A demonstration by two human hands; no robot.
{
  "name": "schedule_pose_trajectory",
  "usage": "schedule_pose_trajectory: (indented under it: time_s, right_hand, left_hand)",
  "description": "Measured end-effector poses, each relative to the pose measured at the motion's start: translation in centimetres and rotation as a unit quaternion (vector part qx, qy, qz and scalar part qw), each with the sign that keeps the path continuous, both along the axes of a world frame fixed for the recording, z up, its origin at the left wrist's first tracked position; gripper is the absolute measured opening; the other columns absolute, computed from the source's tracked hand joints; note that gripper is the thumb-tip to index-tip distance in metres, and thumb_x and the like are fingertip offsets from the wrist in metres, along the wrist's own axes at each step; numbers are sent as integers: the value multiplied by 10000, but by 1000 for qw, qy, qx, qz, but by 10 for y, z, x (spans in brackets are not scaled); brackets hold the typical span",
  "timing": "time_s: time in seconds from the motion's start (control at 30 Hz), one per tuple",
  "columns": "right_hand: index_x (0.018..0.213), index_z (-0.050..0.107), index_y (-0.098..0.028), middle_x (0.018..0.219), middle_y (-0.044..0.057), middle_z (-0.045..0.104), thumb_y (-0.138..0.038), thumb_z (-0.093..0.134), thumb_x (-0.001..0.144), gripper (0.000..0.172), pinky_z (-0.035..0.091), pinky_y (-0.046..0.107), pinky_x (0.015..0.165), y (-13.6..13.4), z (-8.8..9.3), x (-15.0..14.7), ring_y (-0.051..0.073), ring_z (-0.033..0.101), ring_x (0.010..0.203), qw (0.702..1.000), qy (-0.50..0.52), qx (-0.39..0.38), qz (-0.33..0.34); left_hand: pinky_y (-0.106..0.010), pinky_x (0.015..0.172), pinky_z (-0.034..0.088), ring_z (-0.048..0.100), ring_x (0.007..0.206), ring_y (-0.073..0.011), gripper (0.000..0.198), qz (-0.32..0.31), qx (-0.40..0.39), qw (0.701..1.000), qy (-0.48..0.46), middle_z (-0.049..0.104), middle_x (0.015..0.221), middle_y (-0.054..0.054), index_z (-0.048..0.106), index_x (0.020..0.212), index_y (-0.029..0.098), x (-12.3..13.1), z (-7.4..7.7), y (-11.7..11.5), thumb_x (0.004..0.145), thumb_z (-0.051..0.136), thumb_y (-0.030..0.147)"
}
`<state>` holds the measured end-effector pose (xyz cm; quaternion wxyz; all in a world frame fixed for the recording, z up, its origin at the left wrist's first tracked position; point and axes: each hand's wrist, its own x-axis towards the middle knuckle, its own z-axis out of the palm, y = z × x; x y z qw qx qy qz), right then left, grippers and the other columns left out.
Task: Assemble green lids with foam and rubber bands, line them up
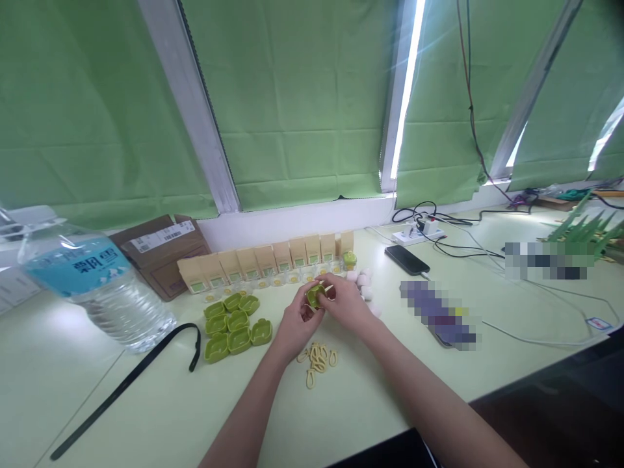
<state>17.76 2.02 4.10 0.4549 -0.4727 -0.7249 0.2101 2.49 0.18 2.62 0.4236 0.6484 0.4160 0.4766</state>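
Note:
A small green cup-shaped piece (314,296) is held between both hands above the table. My left hand (296,323) grips it from the left with curled fingers. On the other side, my right hand (347,303) has its fingers closed at the piece's opening; whether they also hold something small inside is hidden. Several similar green cups (238,339) stand in a cluster to the left. Nearer to me lies a loose pile of pale yellow loops (318,359). Small whitish-pink pieces (364,281) sit just behind my right hand.
Behind the hands runs a row of tan cards (248,262) with clear round pieces before it; a green piece (350,259) sits at its right end. A large water bottle (97,279), cardboard box (163,257) and black strap (127,383) lie left. Right are a phone (407,260), power strip (418,235) and cables.

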Motion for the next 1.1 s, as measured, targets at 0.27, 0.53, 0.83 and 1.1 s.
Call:
schedule_pose_trajectory:
  time_s: [0.27, 0.53, 0.83, 1.1]
  right_hand:
    - [1214, 599, -250, 950, 30, 707, -374, 525, 922, 326, 478, 329, 805, 0, 10, 12, 194, 638, 904, 995, -55, 10, -78]
    - [994, 745, -215, 1023, 100, 719, -310, 555, 862, 250, 414, 393, 837, 10, 9, 40, 309, 535, 1034, 947, -239, -61, -204]
    - [940, 791, -244, 1244, 87, 646, -540, 718, 733, 369, 353, 473, 943, 9, 2, 35, 374, 431, 1187, 952, -278, -59, -109]
    - [887, 776, -201, 1150, 99, 682, -472, 743, 767, 299, 371, 395, 962, 16, -3, 34, 309, 503, 1150, 959, -269, -34, -78]
  left_hand:
    - [-216, 568, 417, 503, 596, -104, 547, 60, 0, 998, 24, 630, 792, 5, 501, 1323, 238, -6, -8, 11, 809, 632, 371]
    - [-229, 571, 432, 535, 599, -118, 549, 92, 11, 995, 34, 643, 787, 1, 519, 1307, 234, -8, -11, 15, 791, 650, 368]
    - [-207, 537, 412, 502, 574, -101, 520, 85, 11, 996, 38, 618, 765, 21, 491, 1318, 257, -8, -11, 14, 822, 622, 340]
    - [-210, 535, 408, 508, 579, -108, 513, 83, 12, 995, 46, 606, 757, 17, 497, 1317, 250, -9, -13, 15, 825, 619, 334]
